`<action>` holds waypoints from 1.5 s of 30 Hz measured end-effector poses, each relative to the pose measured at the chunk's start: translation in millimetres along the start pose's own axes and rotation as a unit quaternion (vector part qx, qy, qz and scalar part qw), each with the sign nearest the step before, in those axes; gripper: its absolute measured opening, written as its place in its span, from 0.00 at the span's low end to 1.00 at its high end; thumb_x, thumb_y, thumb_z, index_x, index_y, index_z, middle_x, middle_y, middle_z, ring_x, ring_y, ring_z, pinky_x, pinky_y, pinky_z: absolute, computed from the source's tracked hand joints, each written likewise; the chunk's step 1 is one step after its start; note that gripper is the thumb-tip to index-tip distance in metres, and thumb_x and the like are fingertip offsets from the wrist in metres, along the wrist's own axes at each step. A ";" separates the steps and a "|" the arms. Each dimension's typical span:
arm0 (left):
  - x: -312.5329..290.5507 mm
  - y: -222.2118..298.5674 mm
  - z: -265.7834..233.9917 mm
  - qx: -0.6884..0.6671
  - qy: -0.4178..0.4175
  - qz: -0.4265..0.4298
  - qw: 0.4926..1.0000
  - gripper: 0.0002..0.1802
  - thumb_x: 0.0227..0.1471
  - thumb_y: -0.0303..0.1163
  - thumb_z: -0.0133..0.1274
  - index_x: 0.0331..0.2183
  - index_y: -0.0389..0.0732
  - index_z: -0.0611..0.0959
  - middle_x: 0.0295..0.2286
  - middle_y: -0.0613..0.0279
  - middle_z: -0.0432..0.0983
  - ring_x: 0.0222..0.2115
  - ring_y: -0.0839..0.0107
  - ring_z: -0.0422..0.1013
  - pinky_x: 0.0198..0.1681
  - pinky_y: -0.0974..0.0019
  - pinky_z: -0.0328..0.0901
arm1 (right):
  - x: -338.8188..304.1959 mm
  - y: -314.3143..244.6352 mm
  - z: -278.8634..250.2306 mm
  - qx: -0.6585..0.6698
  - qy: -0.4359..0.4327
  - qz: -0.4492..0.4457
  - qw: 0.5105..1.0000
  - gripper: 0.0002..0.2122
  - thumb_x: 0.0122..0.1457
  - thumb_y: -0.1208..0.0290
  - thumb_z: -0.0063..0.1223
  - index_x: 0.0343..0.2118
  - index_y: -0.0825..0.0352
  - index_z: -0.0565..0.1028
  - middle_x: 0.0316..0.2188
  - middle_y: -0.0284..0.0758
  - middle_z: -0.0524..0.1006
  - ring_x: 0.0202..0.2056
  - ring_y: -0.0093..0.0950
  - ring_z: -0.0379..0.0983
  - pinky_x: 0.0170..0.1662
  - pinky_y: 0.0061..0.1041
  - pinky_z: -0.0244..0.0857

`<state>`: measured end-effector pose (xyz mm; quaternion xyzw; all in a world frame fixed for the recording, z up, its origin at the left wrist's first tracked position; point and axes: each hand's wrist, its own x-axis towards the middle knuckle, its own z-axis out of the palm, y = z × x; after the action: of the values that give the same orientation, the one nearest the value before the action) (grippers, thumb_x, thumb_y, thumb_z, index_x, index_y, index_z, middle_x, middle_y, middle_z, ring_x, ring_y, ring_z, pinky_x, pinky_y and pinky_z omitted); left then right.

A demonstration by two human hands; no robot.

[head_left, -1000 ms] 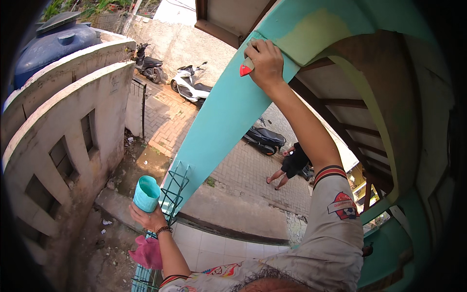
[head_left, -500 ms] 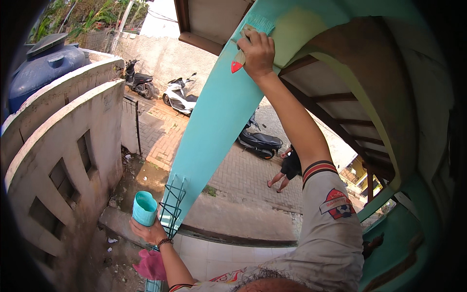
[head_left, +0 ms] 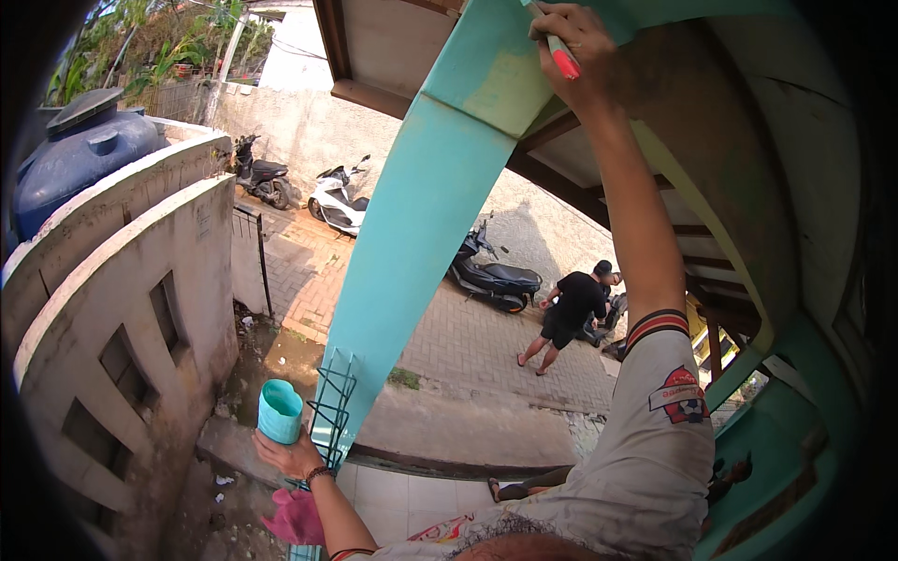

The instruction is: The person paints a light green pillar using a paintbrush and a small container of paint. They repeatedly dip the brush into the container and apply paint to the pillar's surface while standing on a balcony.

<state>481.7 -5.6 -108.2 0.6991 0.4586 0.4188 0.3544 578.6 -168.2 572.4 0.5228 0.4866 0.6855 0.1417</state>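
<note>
**High reach on one side, low hold on the other**

From where I stand, the person's right hand [head_left: 582, 47] is raised at the upper edge of the view, fingers closed around a paintbrush [head_left: 565, 58]. Its handle slants: the red end points down and to the person's right, the bristle end up and to the left. The bristles run mostly out of sight, so I can't tell whether they touch anything.

Well below and to the left, the left hand [head_left: 288, 455] grips the lower part of a turquoise cup [head_left: 280, 411], its open mouth facing up. How much is inside, I can't make out.

Between brush and cup runs the long turquoise pillar [head_left: 412, 224], slanting from upper right to lower left. The yellowish patch [head_left: 513, 89] near its upper end lies just left of and below the right hand, far nearer to it than to the left. Beside the cup stands a dark wire frame [head_left: 332, 404] at the pillar's foot; a pink cloth [head_left: 296, 517] hangs near the left forearm.
</note>
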 end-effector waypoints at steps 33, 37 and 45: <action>-3.9 9.9 -1.7 -0.025 -0.011 0.001 1.000 0.54 0.28 0.30 0.73 0.59 0.42 0.65 0.57 0.52 0.62 0.57 0.50 0.60 0.58 0.48 0.61 | -151.1 -59.4 61.5 -0.043 -0.284 0.007 0.958 0.02 0.46 0.72 0.53 0.23 0.57 0.76 0.37 0.29 0.77 0.38 0.31 0.72 0.39 0.30 0.63; 4.7 -1.8 0.4 -0.002 0.020 -0.002 1.000 0.55 0.27 0.29 0.74 0.59 0.41 0.65 0.56 0.52 0.63 0.57 0.50 0.60 0.58 0.48 0.62 | -74.5 -64.1 22.0 -0.068 -0.056 -0.026 0.996 0.02 0.47 0.72 0.52 0.24 0.57 0.76 0.41 0.28 0.77 0.38 0.29 0.72 0.39 0.29 0.61; -4.9 5.7 3.2 -0.004 0.003 0.012 1.000 0.53 0.28 0.29 0.72 0.58 0.41 0.66 0.56 0.52 0.63 0.56 0.50 0.61 0.57 0.49 0.61 | -128.3 -3.8 49.2 -0.179 -0.110 0.014 0.978 0.02 0.46 0.70 0.56 0.23 0.53 0.77 0.37 0.24 0.77 0.37 0.28 0.72 0.39 0.31 0.63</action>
<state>485.4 -12.4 -105.7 0.7016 0.4498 0.4268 0.3511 672.4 -230.9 494.0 0.5676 0.3302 0.7017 0.2764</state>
